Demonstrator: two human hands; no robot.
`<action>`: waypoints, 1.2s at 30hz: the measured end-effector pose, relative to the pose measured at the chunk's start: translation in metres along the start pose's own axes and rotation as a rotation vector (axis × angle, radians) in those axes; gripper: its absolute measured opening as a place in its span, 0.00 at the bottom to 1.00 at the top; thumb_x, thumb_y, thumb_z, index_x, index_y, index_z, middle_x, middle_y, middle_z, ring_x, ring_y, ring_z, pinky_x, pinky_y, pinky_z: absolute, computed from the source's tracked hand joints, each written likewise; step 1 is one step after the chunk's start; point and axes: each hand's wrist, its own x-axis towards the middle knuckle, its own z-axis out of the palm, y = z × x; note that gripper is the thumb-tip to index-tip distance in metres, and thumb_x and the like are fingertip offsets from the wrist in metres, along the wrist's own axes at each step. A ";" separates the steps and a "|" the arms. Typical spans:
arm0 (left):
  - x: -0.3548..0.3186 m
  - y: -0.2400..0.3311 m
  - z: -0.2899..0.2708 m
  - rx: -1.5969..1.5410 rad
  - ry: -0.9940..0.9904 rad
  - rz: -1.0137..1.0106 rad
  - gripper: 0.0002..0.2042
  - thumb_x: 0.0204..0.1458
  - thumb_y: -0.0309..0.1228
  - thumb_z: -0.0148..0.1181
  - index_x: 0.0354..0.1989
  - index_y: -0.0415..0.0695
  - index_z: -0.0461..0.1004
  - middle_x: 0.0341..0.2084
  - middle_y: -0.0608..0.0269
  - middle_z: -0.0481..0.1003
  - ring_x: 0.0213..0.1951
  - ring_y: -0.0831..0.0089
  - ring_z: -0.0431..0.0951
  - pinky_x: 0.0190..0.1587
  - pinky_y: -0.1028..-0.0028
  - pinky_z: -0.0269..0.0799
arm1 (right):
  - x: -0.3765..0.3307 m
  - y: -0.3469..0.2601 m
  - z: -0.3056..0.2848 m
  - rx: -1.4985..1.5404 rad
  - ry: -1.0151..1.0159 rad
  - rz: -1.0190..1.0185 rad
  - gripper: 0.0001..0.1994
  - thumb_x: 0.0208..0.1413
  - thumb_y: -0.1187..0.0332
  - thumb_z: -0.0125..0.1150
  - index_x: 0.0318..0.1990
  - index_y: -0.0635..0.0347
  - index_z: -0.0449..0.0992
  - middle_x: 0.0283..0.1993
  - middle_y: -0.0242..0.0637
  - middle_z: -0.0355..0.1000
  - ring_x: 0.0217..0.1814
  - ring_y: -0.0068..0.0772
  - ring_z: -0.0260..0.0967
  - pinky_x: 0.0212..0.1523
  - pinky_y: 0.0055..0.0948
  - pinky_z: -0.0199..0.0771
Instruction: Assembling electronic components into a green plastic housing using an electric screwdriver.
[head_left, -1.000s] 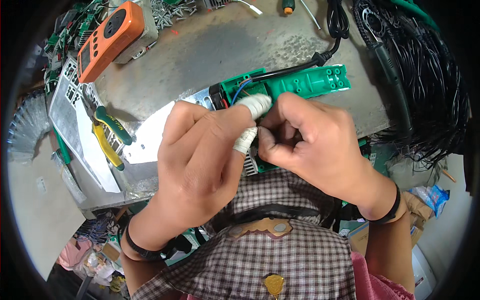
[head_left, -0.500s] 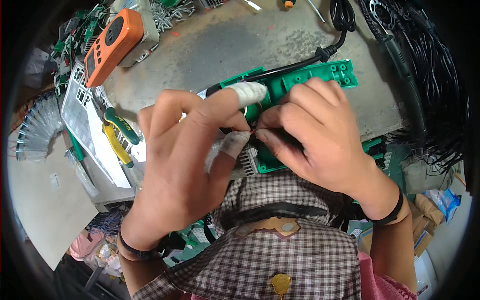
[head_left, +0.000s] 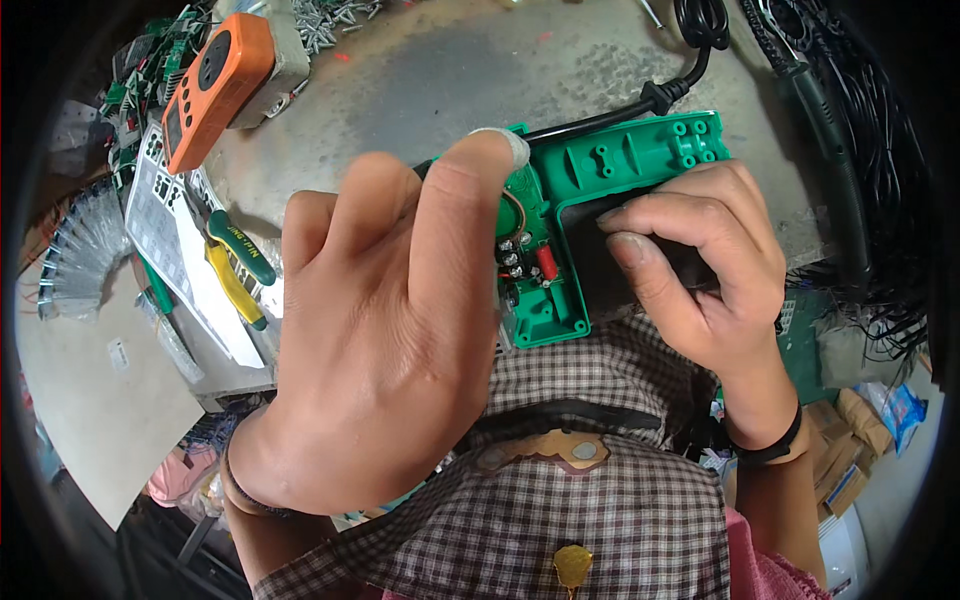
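A green plastic housing (head_left: 620,155), shaped like a pistol-grip tool, lies open-side up near the table's front edge. Inside its left part sit a red cylindrical component (head_left: 545,262), several screw terminals (head_left: 512,258) and thin wires. A black power cable (head_left: 590,124) runs along its far side. My left hand (head_left: 390,310) covers the housing's left end, its index finger, wrapped in a white finger cover, reaching over it; the thumb and other fingertips are hidden. Beside the housing's inner corner is my right hand (head_left: 710,260), thumb and index curved with a small gap and nothing visible between them.
Green-and-yellow pliers (head_left: 238,268) lie on printed sheets (head_left: 170,225) at the left. An orange meter (head_left: 222,90) stands behind them, near loose screws (head_left: 335,22). A dark-handled tool (head_left: 825,165) and bundled black cables (head_left: 875,150) occupy the right side.
My right hand has drawn away to the right from my left fingertips, where the two had met at a small red piece. My left hand has rolled over, and the red component now shows.
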 end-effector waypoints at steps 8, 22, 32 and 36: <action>-0.008 -0.003 0.002 -0.141 0.035 -0.123 0.34 0.40 0.15 0.62 0.61 0.39 0.62 0.35 0.67 0.78 0.41 0.65 0.75 0.54 0.63 0.58 | 0.000 0.001 -0.036 -0.082 0.076 0.154 0.05 0.56 0.77 0.63 0.39 0.67 0.79 0.35 0.37 0.75 0.38 0.29 0.70 0.42 0.25 0.69; -0.016 -0.034 0.027 -0.321 0.162 0.141 0.31 0.42 0.14 0.63 0.59 0.37 0.65 0.34 0.65 0.78 0.39 0.63 0.67 0.48 0.67 0.60 | -0.026 0.053 -0.110 -1.013 -0.145 0.555 0.29 0.57 0.59 0.70 0.63 0.61 0.72 0.48 0.43 0.75 0.49 0.32 0.74 0.50 0.28 0.73; -0.019 -0.043 0.056 -0.633 0.356 0.237 0.28 0.42 0.10 0.57 0.56 0.36 0.66 0.34 0.52 0.72 0.36 0.57 0.72 0.40 0.63 0.71 | 0.035 -0.029 -0.082 1.410 0.060 0.520 0.32 0.63 0.67 0.51 0.73 0.62 0.49 0.32 0.24 0.58 0.32 0.17 0.58 0.42 0.29 0.64; -0.012 -0.042 0.044 -0.451 0.285 0.283 0.30 0.37 0.09 0.55 0.55 0.33 0.66 0.34 0.50 0.71 0.36 0.56 0.74 0.40 0.63 0.73 | 0.068 -0.051 -0.062 1.244 0.046 0.376 0.35 0.57 0.51 0.54 0.67 0.64 0.58 0.39 0.33 0.58 0.38 0.29 0.54 0.46 0.35 0.58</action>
